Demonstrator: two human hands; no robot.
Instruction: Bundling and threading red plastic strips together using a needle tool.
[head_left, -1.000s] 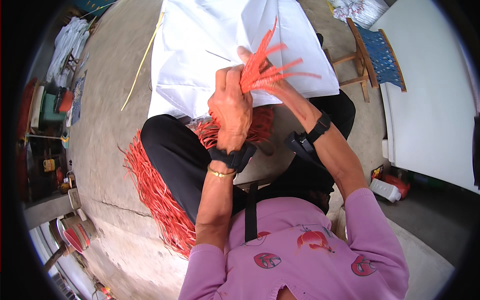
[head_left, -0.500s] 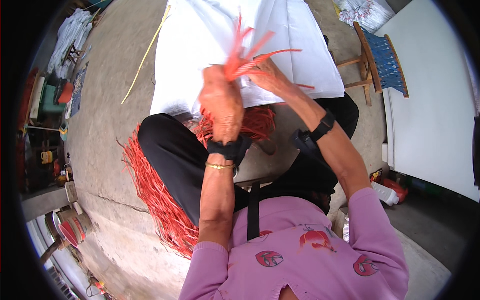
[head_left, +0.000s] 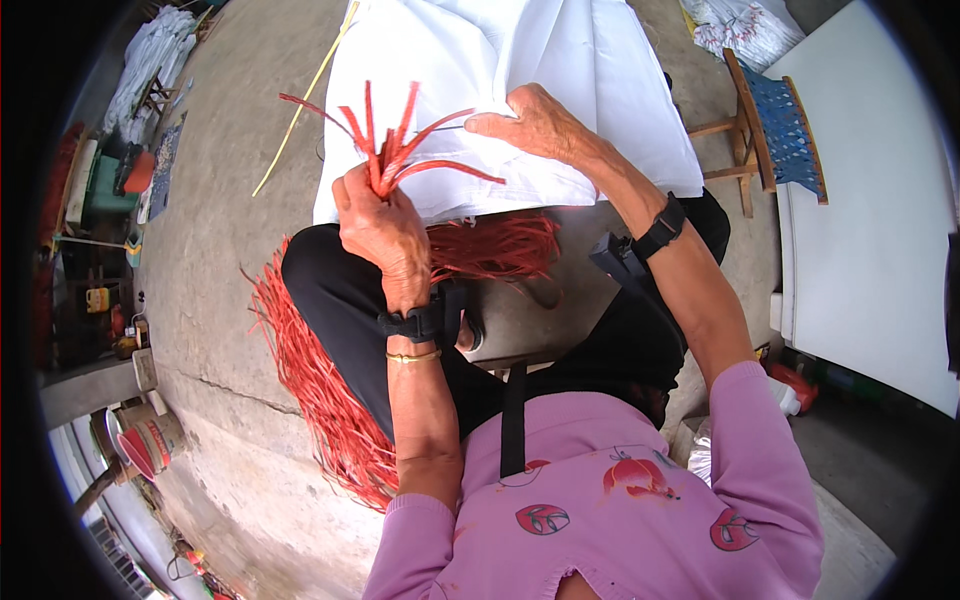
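Note:
My left hand [head_left: 380,230] is closed round a bunch of red plastic strips [head_left: 385,165], whose loose ends fan out above the fist. To the right, my right hand [head_left: 540,125] is closed in a pinch with the thumb toward the bunch. From its fingertips a thin dark needle-like piece [head_left: 452,128] points left at the strips; its exact kind is too small to make out. Both hands are above a white sheet [head_left: 560,60] spread over my knees. A long heap of red strips [head_left: 330,390] lies by my left leg, and more red strips [head_left: 495,245] show between my knees.
A yellow strip [head_left: 310,100] lies on the concrete floor at the left of the sheet. At the right stands a wooden stool with a blue woven seat [head_left: 790,130], beside a large white panel [head_left: 870,200]. A bucket [head_left: 150,440] sits at the far left.
My left hand has moved left with the red strips. My right hand has drawn away from the bunch to the right, leaving a gap between the hands.

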